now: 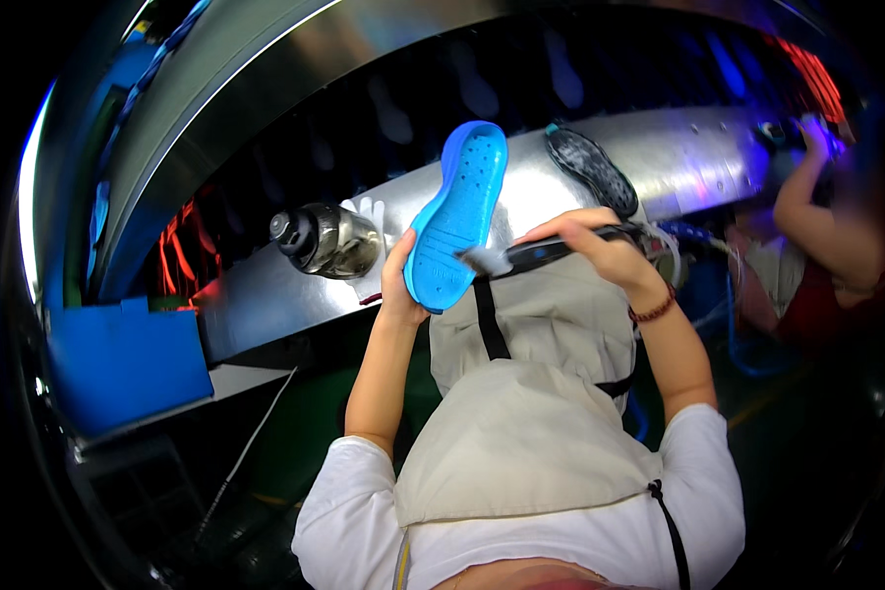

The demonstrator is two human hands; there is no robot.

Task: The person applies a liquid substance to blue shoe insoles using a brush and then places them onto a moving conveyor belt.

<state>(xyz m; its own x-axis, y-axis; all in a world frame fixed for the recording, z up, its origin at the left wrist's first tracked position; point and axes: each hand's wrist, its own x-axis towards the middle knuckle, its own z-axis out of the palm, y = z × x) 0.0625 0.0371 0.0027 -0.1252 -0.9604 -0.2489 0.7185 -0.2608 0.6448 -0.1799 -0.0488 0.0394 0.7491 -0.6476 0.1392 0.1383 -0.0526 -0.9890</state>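
My left hand [400, 280] grips a bright blue shoe sole [462, 206] by its heel end, fingers closed round the edge. The sole is tilted up with its hollow inner face toward me; small holes dot its forefoot. In my right hand [600, 251] is a brush [541, 254] with a dark handle. Its pale bristles are at the sole's heel area; whether they touch the surface is hard to tell. A dark sole [592, 169] with a grey, mottled face lies on the metal ledge [683, 162], beyond my right hand.
A dark translucent bottle [329, 241] with a black cap stands on the ledge left of my left hand. Behind the ledge, several soles [474, 79] show in a dark opening under a metal hood. A blue box [128, 364] is at left. Another person's arm [816, 202] reaches in at right.
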